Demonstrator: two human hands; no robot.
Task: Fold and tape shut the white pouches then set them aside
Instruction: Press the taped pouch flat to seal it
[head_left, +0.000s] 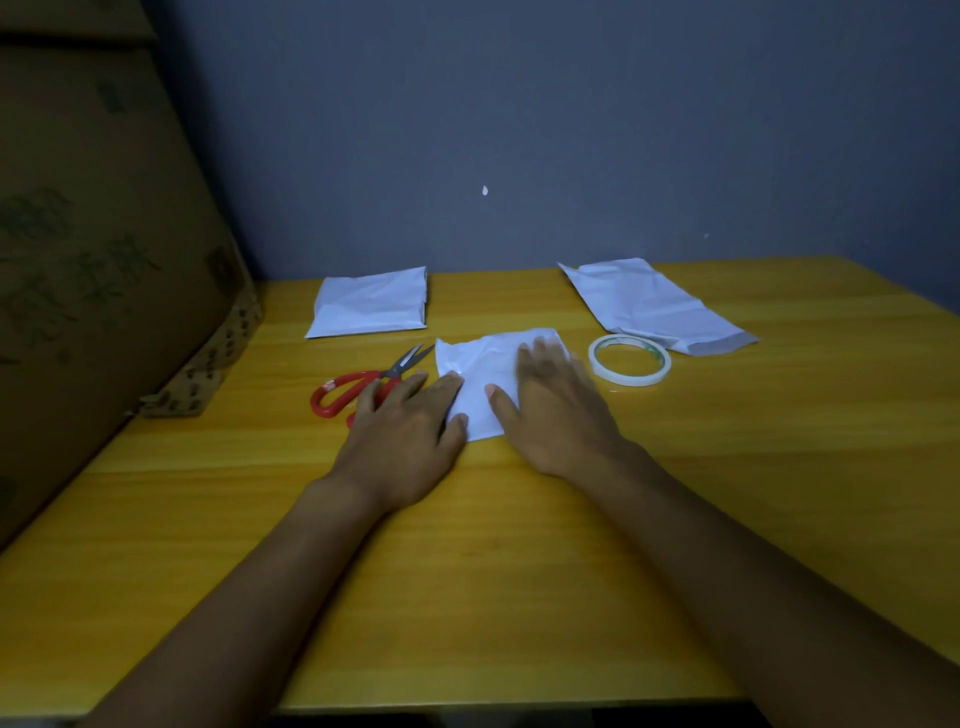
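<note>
A folded white pouch (485, 382) lies in the middle of the yellow table (519, 545). My left hand (408, 439) lies flat with its fingers on the pouch's left edge. My right hand (558, 410) presses flat on the pouch's right half, fingers straight. A roll of clear tape (629, 359) sits just right of the pouch. Red-handled scissors (363, 387) lie just left of it, partly under my left fingers. Another folded white pouch (371, 302) rests at the back left. A longer, unfolded white pouch (655, 307) lies at the back right.
A large cardboard box (98, 270) stands along the table's left side. A dark blue-grey wall (519, 130) closes off the back. The near table edge runs below my forearms.
</note>
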